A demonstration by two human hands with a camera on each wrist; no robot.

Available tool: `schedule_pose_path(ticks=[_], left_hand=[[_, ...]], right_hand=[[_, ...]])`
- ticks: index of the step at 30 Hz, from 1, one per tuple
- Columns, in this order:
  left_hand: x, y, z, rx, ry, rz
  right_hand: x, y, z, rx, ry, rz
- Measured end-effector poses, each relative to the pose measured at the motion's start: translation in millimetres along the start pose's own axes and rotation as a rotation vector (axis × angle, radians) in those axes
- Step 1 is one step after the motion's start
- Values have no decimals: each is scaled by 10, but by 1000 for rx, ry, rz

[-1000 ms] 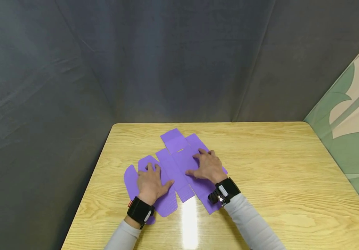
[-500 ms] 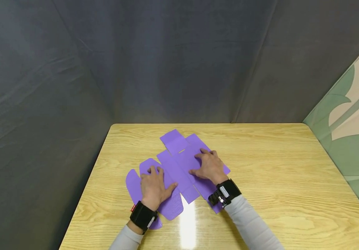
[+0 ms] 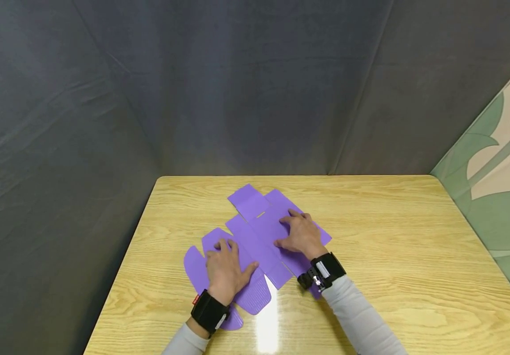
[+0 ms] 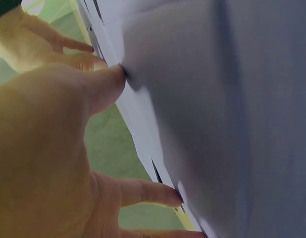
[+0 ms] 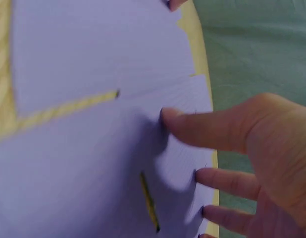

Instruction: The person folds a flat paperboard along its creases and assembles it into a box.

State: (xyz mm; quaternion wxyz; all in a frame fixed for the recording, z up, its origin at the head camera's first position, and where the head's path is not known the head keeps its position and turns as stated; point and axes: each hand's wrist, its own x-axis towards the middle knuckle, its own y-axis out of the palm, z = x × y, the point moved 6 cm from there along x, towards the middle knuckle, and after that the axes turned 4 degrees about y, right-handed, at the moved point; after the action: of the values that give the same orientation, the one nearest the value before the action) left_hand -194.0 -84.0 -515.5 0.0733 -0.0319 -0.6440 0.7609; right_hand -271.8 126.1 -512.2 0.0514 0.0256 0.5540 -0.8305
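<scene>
A flat purple cardboard box blank (image 3: 259, 241) with creases, slots and flaps lies unfolded on the wooden table. My left hand (image 3: 226, 271) rests on its rounded left-hand panel, fingers spread and thumb pointing right. On the large right-hand panel my right hand (image 3: 301, 234) touches down with spread fingertips. In the left wrist view, the thumb (image 4: 106, 87) and fingertips meet the sheet. A slit (image 5: 149, 203) cut through the cardboard shows near my right thumb (image 5: 202, 126) in the right wrist view. Both palms stay raised above the sheet, and parts of it are hidden under the hands.
The light wooden table (image 3: 415, 246) extends far to the right of the cardboard. A dark grey curtain (image 3: 255, 88) hangs behind it and along the left side. A curtain with green leaf patterns (image 3: 499, 197) hangs at the right edge.
The box blank has turned slightly, its left and near parts sliding right and toward me. My left hand has moved with it, and my right hand has shifted slightly right.
</scene>
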Motion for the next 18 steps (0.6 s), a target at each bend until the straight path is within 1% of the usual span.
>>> schedule_pose_path(ticks=[3, 8, 12, 16, 18], left_hand=[[-12, -10, -56, 25, -2, -1], [-56, -30, -170, 72, 10, -14], [-86, -50, -239, 92, 15, -45], [-136, -83, -289, 114, 21, -81], [-173, -103, -310, 114, 32, -86]], right_hand=[[19, -13, -16, 20, 10, 10], [35, -26, -50, 5, 8, 34], [44, -49, -53, -6, -23, 49], [58, -70, -47, 16, -65, 70], [73, -71, -55, 32, -80, 85]])
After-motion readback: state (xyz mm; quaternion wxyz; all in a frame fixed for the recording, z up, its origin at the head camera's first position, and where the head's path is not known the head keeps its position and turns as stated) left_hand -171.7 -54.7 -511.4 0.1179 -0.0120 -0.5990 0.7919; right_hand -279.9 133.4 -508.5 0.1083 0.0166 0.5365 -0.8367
